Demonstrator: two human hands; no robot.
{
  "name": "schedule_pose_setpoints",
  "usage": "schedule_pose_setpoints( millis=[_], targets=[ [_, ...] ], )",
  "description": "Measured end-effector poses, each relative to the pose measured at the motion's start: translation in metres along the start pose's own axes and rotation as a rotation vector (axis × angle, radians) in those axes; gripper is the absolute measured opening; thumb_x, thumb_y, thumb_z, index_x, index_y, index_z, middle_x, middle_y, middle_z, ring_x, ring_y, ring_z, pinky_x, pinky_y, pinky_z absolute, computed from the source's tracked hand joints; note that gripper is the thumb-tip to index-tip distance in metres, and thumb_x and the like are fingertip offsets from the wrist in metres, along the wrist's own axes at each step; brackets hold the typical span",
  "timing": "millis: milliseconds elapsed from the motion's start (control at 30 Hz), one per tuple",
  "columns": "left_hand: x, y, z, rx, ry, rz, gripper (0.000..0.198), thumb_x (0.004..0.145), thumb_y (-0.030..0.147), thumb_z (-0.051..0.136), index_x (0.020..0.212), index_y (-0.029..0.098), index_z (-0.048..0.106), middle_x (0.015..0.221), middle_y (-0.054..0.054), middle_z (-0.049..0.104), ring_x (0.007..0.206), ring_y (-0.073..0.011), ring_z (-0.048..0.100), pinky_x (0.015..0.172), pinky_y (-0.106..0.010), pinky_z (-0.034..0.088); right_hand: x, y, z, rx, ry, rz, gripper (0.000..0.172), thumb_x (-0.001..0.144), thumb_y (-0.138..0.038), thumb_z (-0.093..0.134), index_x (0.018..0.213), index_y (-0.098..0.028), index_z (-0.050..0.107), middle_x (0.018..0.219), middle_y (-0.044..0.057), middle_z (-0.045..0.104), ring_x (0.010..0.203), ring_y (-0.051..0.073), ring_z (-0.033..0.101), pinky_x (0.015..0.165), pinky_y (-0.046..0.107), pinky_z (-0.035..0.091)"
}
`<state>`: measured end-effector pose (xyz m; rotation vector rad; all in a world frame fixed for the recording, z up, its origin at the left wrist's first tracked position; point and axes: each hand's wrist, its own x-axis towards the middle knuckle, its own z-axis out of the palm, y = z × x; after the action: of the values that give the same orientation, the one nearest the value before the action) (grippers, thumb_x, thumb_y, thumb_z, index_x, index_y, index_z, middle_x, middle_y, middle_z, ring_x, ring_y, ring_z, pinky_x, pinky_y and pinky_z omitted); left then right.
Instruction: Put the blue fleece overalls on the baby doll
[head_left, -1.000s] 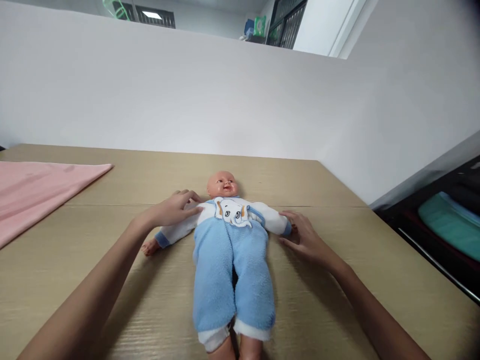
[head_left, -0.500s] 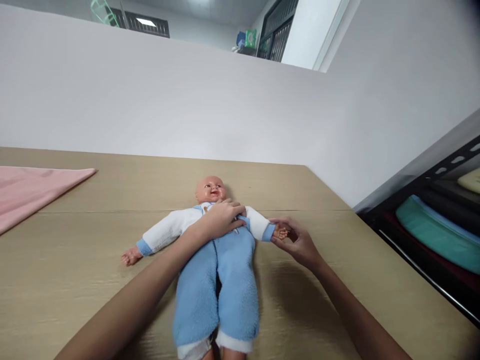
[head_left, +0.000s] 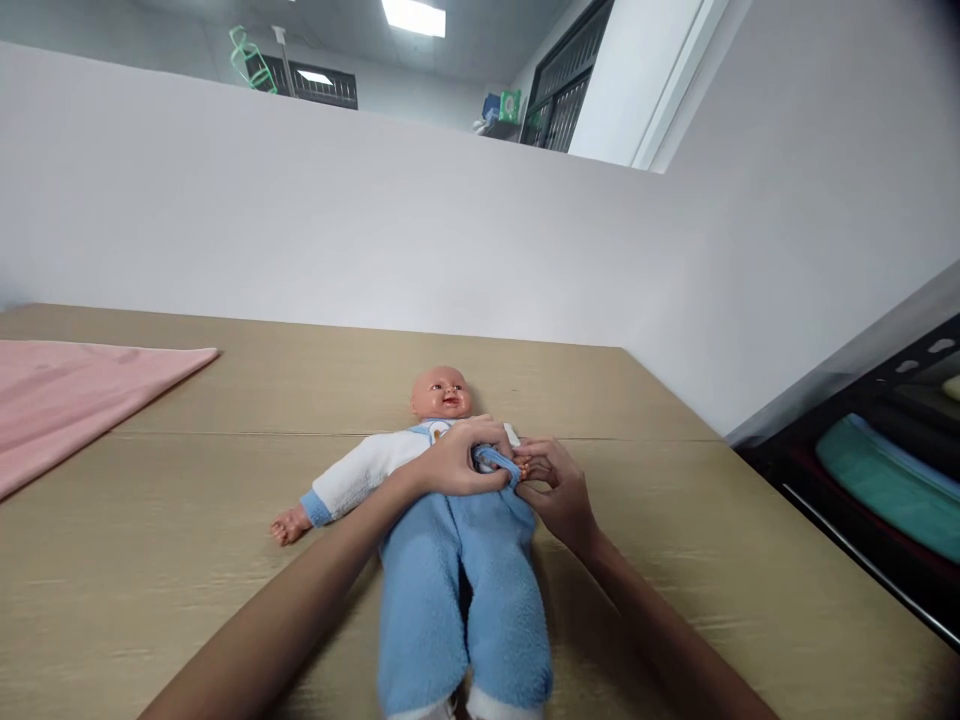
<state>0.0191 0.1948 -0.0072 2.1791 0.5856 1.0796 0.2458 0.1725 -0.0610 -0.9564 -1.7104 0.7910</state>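
A baby doll (head_left: 465, 570) lies on its back on the table, dressed in a white top with blue trousers. My left hand (head_left: 469, 458) is over its chest, thumb and fingers closed on a loop of blue fabric that looks like the sleeve cuff (head_left: 496, 460). Beside it, my right hand (head_left: 559, 490) has its fingers curled around the doll's small hand (head_left: 522, 467), close to that blue edge. The doll's other arm (head_left: 352, 476) stretches out to the left on the tabletop. Most of the sleeve between my hands is hidden.
A pink cloth (head_left: 90, 400) lies on the table (head_left: 225, 590) at the left. Behind the table rises a white wall (head_left: 337, 220). At the right, a dark rack (head_left: 840, 590) holds folded fabrics, including a green one (head_left: 885, 480).
My right hand has brought the doll's arm inward toward its chest. My left hand has gone from resting on the chest to gripping the blue fabric. The camera view has shifted slightly.
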Motion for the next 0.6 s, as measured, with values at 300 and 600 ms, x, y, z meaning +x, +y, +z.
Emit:
schedule_pose_setpoints(
  millis=[300,600],
  targets=[
    [0.007,0.006,0.008,-0.133,0.065,-0.229,0.010,0.076,0.026,0.068,0.083,0.021,0.064,0.090,-0.003,0.075,0.085,-0.0200,0.069,0.080,-0.032,0.053,-0.011,-0.015,-0.003,-0.088,-0.118,-0.104,0.049,0.103,-0.037,0.061,0.152,-0.031,0.061,0.138,0.013,0.066,0.123,0.031,0.069,0.107,0.051,0.061],
    [0.014,-0.002,0.009,0.067,0.207,-0.351,0.012,0.078,0.028,0.068,0.082,0.022,0.059,0.086,-0.001,0.064,0.085,-0.0215,0.060,0.080,-0.035,0.047,-0.013,-0.014,0.021,0.149,0.035,0.170,0.031,0.100,-0.056,0.062,0.107,-0.026,0.066,0.102,0.006,0.071,0.100,0.025,0.069,0.097,0.040,0.059]
  ],
)
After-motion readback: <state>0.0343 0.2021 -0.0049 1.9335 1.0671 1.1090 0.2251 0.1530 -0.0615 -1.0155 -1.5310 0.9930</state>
